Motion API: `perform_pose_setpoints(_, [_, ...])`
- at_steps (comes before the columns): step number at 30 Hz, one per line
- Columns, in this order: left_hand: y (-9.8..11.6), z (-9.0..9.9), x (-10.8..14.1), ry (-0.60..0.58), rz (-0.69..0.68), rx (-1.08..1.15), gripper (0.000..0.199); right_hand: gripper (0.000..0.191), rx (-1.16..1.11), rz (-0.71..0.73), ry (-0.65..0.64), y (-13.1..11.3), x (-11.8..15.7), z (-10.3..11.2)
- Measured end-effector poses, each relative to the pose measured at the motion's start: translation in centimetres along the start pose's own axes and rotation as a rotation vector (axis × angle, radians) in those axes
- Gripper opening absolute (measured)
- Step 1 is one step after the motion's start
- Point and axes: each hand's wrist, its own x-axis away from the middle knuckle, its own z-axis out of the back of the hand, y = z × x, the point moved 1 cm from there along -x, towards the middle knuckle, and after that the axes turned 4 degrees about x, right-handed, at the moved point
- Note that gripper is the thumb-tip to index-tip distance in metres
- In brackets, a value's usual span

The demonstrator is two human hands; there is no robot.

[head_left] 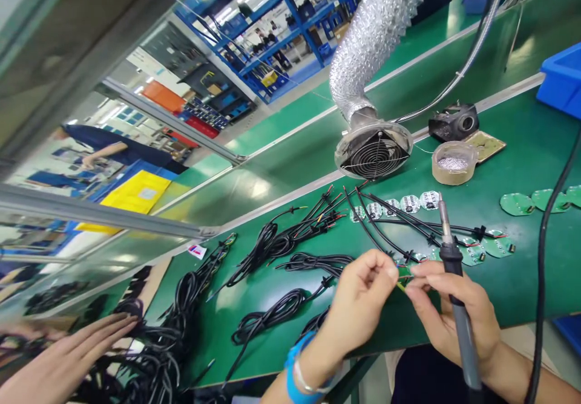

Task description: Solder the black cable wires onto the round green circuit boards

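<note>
My left hand (pixel 363 298), with a blue wristband, is closed in a pinch on the thin coloured wires (pixel 402 284) at a black cable's end. A soldering iron (pixel 462 325) is held upright in my right hand (pixel 476 319), its metal tip pointing up. The thumb and forefinger of that hand are close to the same wires; whether they touch them I cannot tell. Just beyond my hands lie round green circuit boards (pixel 472 251), some with black cables (pixel 408 213) across them. Coiled black cables (pixel 276 316) lie to the left of my hands.
A fume extractor hood (pixel 374 153) hangs over the bench. Behind the boards stand a round solder tub (pixel 454 163) and a dark holder (pixel 454 123). A blue bin (pixel 563 80) is at right. At left, another person's hand (pixel 68 355) touches a cable heap (pixel 154 355).
</note>
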Motion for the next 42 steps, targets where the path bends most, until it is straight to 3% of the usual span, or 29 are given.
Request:
perform_pose_setpoints(3, [2.1, 2.0, 0.3, -0.128, -0.008, -0.342, 0.018, 0.032, 0.188, 0.047, -0.059, 0.9, -0.6, 2.2])
perform_pose_setpoints(5, [2.3, 1.9, -0.2, -0.198, -0.073, -0.566, 0.014, 0.026, 0.35, 0.009, -0.094, 1.7, -0.7, 3.8])
perform_pose_setpoints(11, [-2.1, -1.9, -3.8, -0.193, -0.221, -0.875, 0.014, 0.038, 0.425, -0.006, -0.306, 3.0, -0.1, 5.5])
perform_pose_setpoints(14, [-3.3, -2.2, -4.5, -0.189, -0.24, -0.883, 0.013, 0.045, 0.4, -0.009, -0.323, 3.0, 0.0, 5.4])
perform_pose_setpoints(18, [-3.7, -1.7, -4.5, -0.169, -0.236, -0.797, 0.011, 0.051, 0.353, -0.036, -0.228, 2.2, -0.4, 6.2])
perform_pose_setpoints(23, [-3.9, -1.6, -4.5, -0.159, -0.218, -0.716, 0.011, 0.03, 0.337, 0.045, -0.329, 0.9, -1.0, 7.6])
perform_pose_setpoints(26, [-3.9, -1.7, -4.6, -0.158, -0.213, -0.701, 0.012, 0.02, 0.373, 0.07, -0.353, 0.7, -1.5, 7.2])
perform_pose_setpoints(32, [-3.7, -1.7, -4.5, -0.167, -0.22, -0.712, 0.013, 0.022, 0.327, 0.092, -0.346, 0.7, -2.3, 5.8])
perform_pose_setpoints(42, [-3.5, -1.8, -4.7, -0.158, -0.187, -0.732, 0.013, 0.026, 0.326, 0.097, -0.375, 1.0, -2.0, 6.2])
